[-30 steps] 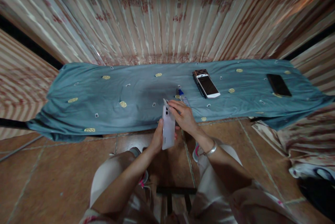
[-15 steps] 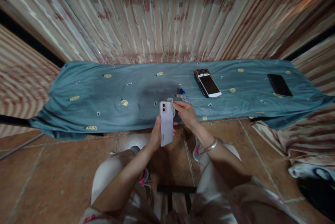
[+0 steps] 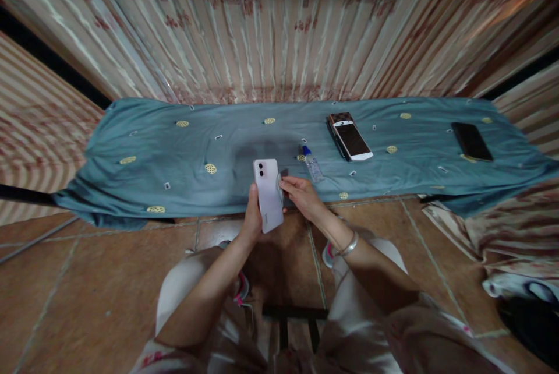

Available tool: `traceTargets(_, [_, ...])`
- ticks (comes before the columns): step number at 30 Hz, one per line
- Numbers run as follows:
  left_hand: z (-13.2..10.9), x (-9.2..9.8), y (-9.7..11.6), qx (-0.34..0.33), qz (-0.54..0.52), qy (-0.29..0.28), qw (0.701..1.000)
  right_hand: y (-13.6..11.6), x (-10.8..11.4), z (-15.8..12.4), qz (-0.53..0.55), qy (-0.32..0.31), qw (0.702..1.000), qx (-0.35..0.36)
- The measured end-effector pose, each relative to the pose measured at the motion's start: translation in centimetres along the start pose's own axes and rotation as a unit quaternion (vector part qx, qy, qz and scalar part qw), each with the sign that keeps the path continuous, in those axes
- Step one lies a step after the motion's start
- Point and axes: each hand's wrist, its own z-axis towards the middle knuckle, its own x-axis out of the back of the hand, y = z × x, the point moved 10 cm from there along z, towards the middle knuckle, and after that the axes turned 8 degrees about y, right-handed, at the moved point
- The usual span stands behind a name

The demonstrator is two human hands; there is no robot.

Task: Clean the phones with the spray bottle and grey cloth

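While the person sits with knees apart above the brown tile floor (image 3: pixel 87 281), both hands are held up in front. The left hand (image 3: pixel 252 218) holds a pale phone (image 3: pixel 267 194). Its fingers are wrapped around the left side and the lower part of the phone, and they grip it tight. The phone is up in the air at the near edge of a long blue cloth (image 3: pixel 174 152). It does not lie on the cloth. Its back faces up, so two small round camera eyes show near the top. The phone leans a little, with its top toward the left.

The right hand (image 3: pixel 300 194) comes in from the right side. Its fingers are pressed close together and its fingertips touch the right edge of the phone, near the top. A small grey bit shows under the fingertips, but it is too small to tell what it is. I cannot tell if the fingers pinch it. A shiny bracelet (image 3: pixel 350 244) sits on the right wrist.

On the blue cloth, a small bottle (image 3: pixel 312 165) with a blue cap lies just past the right hand. Farther right lies a white phone (image 3: pixel 351 140) with its dark screen up. A black phone (image 3: pixel 472 141) lies well apart, near the right end. A striped curtain (image 3: pixel 279 24) hangs behind the cloth.
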Motion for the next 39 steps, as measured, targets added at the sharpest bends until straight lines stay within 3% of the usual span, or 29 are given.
traceTargets(16, [0.4,1.6,2.1,-0.026,-0.008,0.057,0.998,2.0,-1.5,-1.4,0.003,-0.046,0.998,-0.051])
traceTargets(28, [0.3,0.0,1.8,0.000,0.003,-0.029,1.000,2.6,-1.1,-2.2,-0.015,-0.057,0.995,-0.079])
traceTargets(39, [1.1,1.9,4.2,-0.070,0.026,0.012,0.997,4.3,-3.1,-4.4,-0.065,-0.144,0.982,-0.104])
